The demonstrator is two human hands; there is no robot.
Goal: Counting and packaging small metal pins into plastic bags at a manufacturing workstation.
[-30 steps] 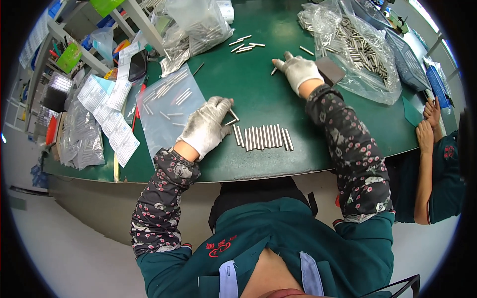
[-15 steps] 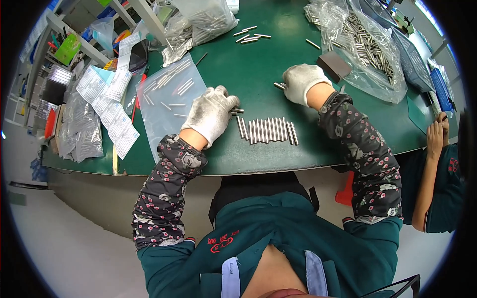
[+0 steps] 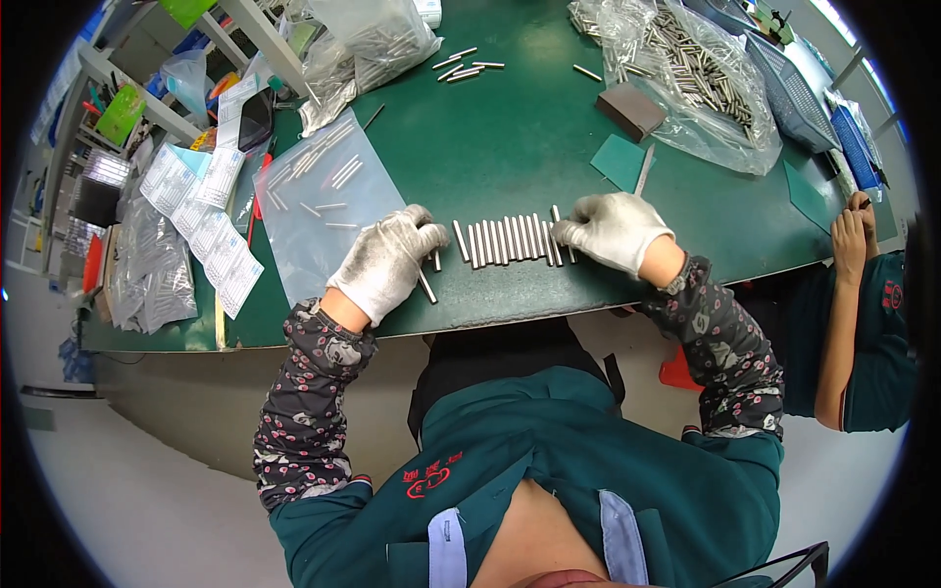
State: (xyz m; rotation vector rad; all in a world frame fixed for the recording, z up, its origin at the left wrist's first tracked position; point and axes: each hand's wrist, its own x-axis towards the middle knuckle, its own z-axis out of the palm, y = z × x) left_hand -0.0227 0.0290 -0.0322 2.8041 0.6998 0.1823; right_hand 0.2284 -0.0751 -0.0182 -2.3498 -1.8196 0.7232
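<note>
A row of short steel pins [image 3: 505,240] lies side by side on the green table in front of me. My left hand [image 3: 384,260], in a pale work glove, is closed at the left of the row, and steel pins [image 3: 427,286] poke out from under its fingers. How many pins it has is hidden. At the right end of the row my gloved right hand [image 3: 618,233] pinches a steel pin [image 3: 556,213], whose middle its fingertips cover. This pin stands close beside the last ones of the row.
A clear plastic sheet [image 3: 294,230] with loose pins lies at left, beside paper slips [image 3: 211,230]. Bags of pins [image 3: 701,83] stand at the back. Behind my right hand are a brown block [image 3: 630,110] and a green card [image 3: 618,162]. Another person's hands [image 3: 851,233] rest at far right.
My right hand has come nearer and left to the row's end with a pin, uncovering the green card. My left hand has drawn back slightly from the row; the whole view has shifted a little.
</note>
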